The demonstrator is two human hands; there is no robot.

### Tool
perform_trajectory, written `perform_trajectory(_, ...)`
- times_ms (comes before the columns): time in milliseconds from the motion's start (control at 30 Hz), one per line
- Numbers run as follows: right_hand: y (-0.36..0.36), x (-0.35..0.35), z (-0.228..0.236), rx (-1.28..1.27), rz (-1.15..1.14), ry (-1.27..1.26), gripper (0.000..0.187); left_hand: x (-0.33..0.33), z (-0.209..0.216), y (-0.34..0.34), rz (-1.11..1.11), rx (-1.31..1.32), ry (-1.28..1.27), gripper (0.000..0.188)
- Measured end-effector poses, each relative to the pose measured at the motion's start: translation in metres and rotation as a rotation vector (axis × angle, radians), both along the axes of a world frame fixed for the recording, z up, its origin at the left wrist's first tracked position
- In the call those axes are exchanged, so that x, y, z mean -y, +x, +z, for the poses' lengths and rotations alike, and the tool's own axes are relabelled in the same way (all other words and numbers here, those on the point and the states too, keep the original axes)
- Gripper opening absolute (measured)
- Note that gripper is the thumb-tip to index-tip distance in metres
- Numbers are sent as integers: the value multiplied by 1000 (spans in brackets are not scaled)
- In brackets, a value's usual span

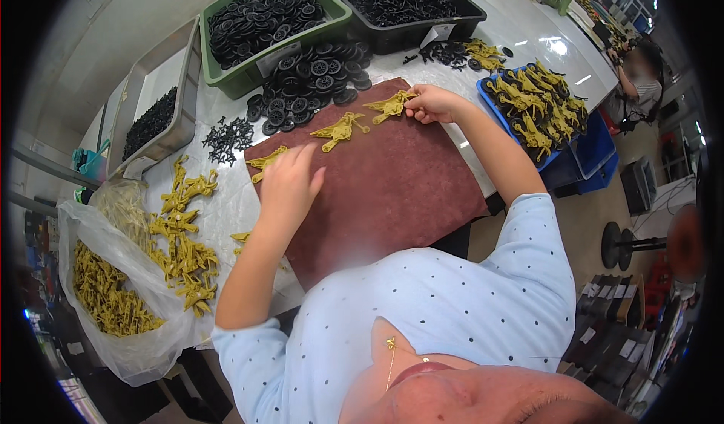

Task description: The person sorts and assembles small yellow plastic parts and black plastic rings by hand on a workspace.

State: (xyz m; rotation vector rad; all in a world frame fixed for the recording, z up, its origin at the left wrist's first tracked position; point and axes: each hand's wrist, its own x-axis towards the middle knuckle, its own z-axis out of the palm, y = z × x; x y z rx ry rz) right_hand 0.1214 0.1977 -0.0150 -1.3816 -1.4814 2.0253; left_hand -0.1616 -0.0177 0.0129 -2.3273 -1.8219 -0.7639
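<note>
Three yellow plastic toy-frame pieces lie along the far side of a brown-red cloth [385, 190]. At the right end, my right hand [437, 106] pinches the edge of one yellow frame piece [388, 106] between thumb and fingers. The middle yellow frame piece [341, 131] lies flat, untouched. Over the left end, my left hand [286, 190] reaches beside another yellow frame piece [265, 160] and partly covers it. Its thumb stands apart from the fingers; whether the fingertips touch that piece is hidden.
Black toy wheels fill a green bin [226, 83] and spill as a wheel pile [317, 77]. Small black parts lie in a black bin [471, 18] and grey tray [185, 111]. Yellow frames heap at left beside a plastic bag [136, 356]; wheeled assemblies crowd a blue tray [486, 96].
</note>
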Motion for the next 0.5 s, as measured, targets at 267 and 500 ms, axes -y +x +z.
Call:
perform_trajectory(267,-8,3,-21,671,210,797,30,-88,-40,22,5,-359,-254,45)
perform_trajectory(500,-2,12,-16,843,302,924,45,-81,-36,9,-34,-276,-218,43)
